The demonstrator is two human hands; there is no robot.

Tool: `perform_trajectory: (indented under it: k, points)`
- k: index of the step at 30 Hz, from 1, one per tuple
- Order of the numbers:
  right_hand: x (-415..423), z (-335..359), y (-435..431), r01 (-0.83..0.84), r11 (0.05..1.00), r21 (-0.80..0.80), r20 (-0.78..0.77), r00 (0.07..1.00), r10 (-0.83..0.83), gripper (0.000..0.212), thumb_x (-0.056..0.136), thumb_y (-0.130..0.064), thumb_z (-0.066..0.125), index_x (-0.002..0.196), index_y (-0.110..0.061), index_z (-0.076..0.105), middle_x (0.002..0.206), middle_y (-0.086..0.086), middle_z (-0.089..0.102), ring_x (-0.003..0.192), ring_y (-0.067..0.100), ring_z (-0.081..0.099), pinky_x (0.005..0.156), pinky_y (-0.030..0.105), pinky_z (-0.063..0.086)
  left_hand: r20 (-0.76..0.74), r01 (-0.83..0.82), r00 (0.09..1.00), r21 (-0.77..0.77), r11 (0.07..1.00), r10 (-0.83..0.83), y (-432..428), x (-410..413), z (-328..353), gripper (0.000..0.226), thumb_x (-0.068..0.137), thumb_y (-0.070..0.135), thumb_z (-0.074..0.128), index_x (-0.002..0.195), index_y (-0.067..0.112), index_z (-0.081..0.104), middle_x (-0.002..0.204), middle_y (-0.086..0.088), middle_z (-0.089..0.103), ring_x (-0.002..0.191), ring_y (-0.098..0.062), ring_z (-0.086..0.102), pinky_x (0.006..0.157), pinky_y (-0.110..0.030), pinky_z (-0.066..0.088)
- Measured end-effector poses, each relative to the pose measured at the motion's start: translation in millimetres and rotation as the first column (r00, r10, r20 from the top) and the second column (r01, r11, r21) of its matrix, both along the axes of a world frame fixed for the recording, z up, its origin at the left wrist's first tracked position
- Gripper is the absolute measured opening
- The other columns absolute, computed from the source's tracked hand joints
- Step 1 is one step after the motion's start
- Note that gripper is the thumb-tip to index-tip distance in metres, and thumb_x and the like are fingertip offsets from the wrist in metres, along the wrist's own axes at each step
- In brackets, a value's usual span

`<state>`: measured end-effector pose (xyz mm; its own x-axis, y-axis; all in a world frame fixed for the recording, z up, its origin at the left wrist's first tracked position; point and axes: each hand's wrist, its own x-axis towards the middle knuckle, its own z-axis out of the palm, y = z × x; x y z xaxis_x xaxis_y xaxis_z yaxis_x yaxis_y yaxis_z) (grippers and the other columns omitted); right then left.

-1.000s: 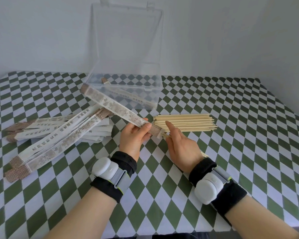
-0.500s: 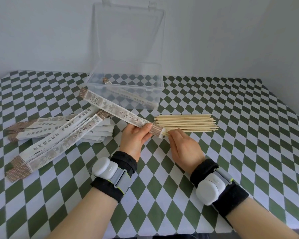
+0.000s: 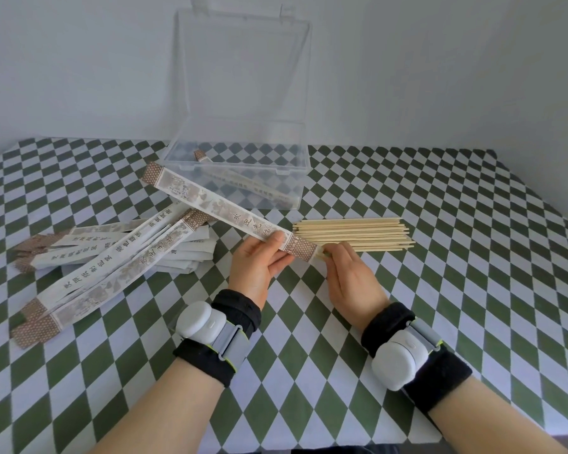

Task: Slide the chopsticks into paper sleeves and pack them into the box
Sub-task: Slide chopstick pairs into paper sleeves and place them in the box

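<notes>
The left grip (image 3: pixel 254 267), just left of the frame's centre, pinches a paper sleeve (image 3: pixel 217 208) between thumb and fingers near its brown-patterned lower right end. The sleeve is held off the table (image 3: pixel 456 290) and slants from there up and left, so its far end lies in front of the left corner of the clear box (image 3: pixel 243 194). The right grip (image 3: pixel 350 276) sits just right of that pinched end. Its fingers are curled and its fingertips close on a pale chopstick end (image 3: pixel 322 254) that pokes out of the sleeve's mouth; the rest of the stick is hidden inside. Just beyond the right grip, a pile of bare chopsticks (image 3: pixel 351 234) lies crosswise on the green-and-white checked table, apart from the box's front wall. The box stands at upper centre with its lid (image 3: pixel 243 77) raised against the wall, and one filled sleeve (image 3: pixel 243 182) lies slantwise inside it. At the left of the frame lies a loose heap of sleeves (image 3: pixel 112 253), fanned out and overlapping. Both wrists carry black bands with white devices (image 3: pixel 199 322).
</notes>
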<state>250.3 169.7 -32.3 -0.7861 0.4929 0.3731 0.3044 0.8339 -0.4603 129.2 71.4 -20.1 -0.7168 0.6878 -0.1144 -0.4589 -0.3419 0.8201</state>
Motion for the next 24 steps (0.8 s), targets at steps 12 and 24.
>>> perform_trajectory:
  k: [12,24]
  points:
    - [3,2,2,-0.008,0.978,-0.207,0.047,0.999,0.018,0.026,0.098,-0.013,0.033,0.110,-0.003,0.053,0.101,0.007,0.057,0.083,0.019,0.052,0.074,0.025,0.044,0.005,0.008,1.000,-0.005,1.000,-0.008,-1,-1,-1,0.013,0.091,0.007,0.054,0.099,0.012,0.062,0.087,0.000,0.073,0.084,-0.014,0.070,0.068,-0.023,0.056]
    - [5,2,16,-0.085,0.859,-0.504,-0.029,0.996,0.081,0.029,0.098,-0.019,0.035,0.075,-0.023,0.051,0.069,-0.002,0.048,0.063,0.008,0.043,0.062,0.016,0.037,0.121,0.036,0.992,0.040,0.999,-0.041,1,-3,2,0.011,0.093,0.014,0.051,0.100,0.014,0.059,0.083,-0.001,0.074,0.082,-0.017,0.071,0.064,-0.024,0.057]
